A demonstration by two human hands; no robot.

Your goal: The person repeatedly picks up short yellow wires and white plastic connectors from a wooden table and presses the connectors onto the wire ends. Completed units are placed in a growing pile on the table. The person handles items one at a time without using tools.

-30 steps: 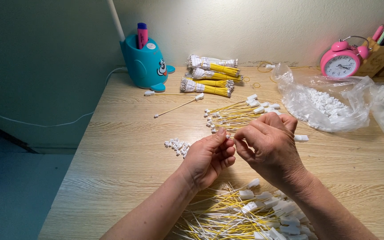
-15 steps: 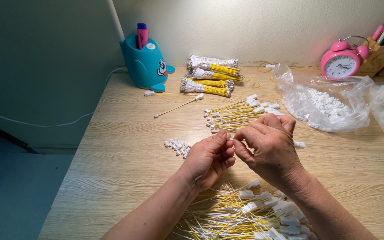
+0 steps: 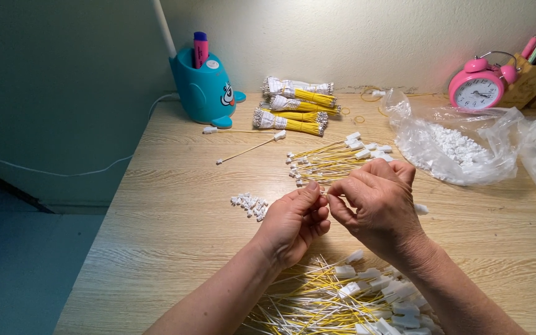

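Both hands meet over the bench (image 3: pixel 175 205), pinching one thin wire.

Our left hand (image 3: pixel 293 223) and right hand (image 3: pixel 379 208) each hold a pinch grip on the wire (image 3: pixel 325 193), held between them at centre. White caps (image 3: pixel 250 205) lie at 9 o'clock, a finished pile (image 3: pixel 336 158) at 12, loose wires (image 3: pixel 342 298) at 6, nothing blocking.

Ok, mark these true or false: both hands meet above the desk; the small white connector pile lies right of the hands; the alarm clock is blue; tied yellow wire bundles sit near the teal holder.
1. Left hand and right hand meet above the desk: true.
2. White connector pile lies right of the hands: false, left.
3. Alarm clock is blue: false, pink.
4. Tied yellow wire bundles sit near the teal holder: true.
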